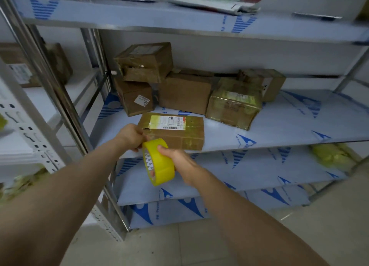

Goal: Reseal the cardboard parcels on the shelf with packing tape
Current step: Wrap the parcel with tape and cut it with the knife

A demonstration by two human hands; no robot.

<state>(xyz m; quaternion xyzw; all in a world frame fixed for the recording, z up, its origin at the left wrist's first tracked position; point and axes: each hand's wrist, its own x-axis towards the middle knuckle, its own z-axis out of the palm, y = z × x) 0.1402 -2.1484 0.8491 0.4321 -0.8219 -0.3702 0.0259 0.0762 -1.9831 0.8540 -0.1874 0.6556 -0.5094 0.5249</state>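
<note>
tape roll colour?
Yellow tape roll, held in the right hand; head view.

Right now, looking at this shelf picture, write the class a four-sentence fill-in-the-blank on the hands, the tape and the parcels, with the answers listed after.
1. The right hand grips a roll of ____ packing tape.
2. The left hand touches the ____ corner of the flat parcel.
3. The flat parcel carries a label with a ____ printed on it.
4. The small box is stacked on ____ box.

Answers: yellow; near-left; barcode; another
</note>
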